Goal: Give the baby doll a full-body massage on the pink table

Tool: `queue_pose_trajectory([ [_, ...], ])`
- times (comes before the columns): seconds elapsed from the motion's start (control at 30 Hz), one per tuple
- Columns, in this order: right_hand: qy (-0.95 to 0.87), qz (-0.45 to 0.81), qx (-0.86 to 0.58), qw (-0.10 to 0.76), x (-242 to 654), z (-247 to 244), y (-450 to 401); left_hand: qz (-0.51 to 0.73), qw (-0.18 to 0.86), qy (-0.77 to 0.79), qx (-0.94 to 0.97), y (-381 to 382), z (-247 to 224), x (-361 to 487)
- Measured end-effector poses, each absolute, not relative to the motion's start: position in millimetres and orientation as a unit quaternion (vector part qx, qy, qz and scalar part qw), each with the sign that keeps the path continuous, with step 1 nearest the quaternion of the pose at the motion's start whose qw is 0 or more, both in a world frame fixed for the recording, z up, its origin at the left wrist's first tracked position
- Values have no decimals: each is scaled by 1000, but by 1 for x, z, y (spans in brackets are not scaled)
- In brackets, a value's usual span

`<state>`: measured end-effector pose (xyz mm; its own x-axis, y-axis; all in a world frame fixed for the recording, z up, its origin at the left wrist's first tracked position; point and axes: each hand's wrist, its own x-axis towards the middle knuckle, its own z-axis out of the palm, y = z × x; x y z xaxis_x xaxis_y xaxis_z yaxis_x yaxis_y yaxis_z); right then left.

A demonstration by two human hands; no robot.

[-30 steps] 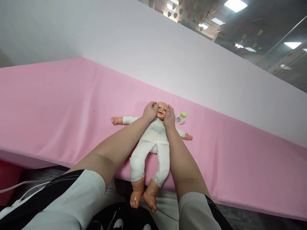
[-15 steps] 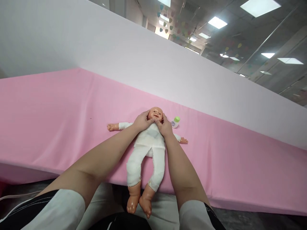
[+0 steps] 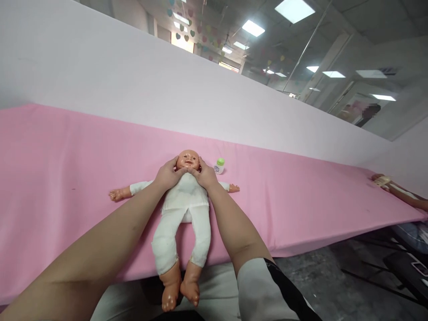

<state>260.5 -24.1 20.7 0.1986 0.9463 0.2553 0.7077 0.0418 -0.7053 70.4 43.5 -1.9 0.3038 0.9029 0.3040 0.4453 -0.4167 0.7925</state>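
A baby doll [image 3: 186, 196] in white clothing lies on its back on the pink cloth, its feet over the front edge. My left hand [image 3: 169, 174] cups the left side of its head, the thumb at the chin. On the other side of the head, my right hand [image 3: 203, 174] is curved round the cheek, its thumb also by the chin. The fingertips of both hands are partly hidden behind the head. A small bottle [image 3: 219, 166] with a green cap lies just right of my right hand.
The pink-covered table [image 3: 301, 196] runs along a white wall [image 3: 200, 98] with glass above it. At the far right, another person's arms [image 3: 404, 192] rest on the table around a tan object. Dark chair parts stand below them.
The camera view has turned to the right, so the doll and hands appear further left and the other person's arms have come into view. Both hands keep the same hold on the doll's head.
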Motion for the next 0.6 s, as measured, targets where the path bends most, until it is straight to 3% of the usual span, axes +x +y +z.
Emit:
queue_pose_trajectory([
  [0.6, -628, 93, -643, 428, 268, 1, -19, 429, 334, 422, 725, 48, -7, 71],
])
